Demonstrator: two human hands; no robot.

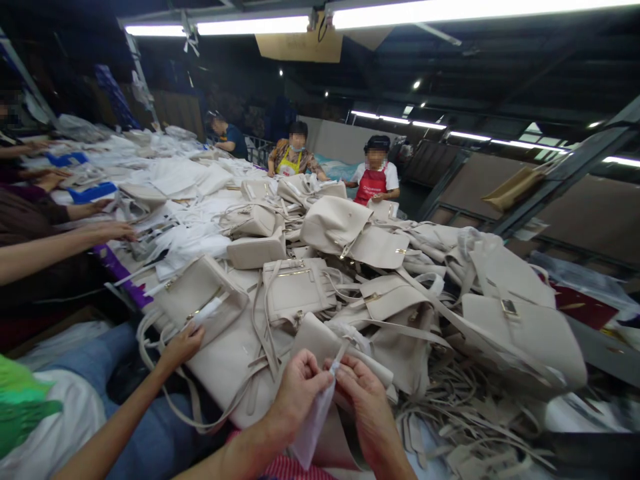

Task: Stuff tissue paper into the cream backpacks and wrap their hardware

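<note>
My left hand (303, 383) and my right hand (361, 387) meet low in the middle of the view, fingertips pinched close together. Between them is a thin, translucent white wrapping (314, 430), gathered at the top and hanging down below my left fingers. A narrow beige strap (342, 349) rises from the pinch point; whether the wrapping goes right around it I cannot tell. Just behind my hands lies a beige bag (311, 333), partly hidden by them. Another beige bag with a buckle (523, 333) rests to the right.
Beige bags (295, 290) are heaped across the table, with loose straps (465, 427) piled at the right. Close on the left, a co-worker's hand (184, 347) touches a bag (193, 293). Other people work along the table's far and left sides. White wrapping sheets (187, 177) lie further back.
</note>
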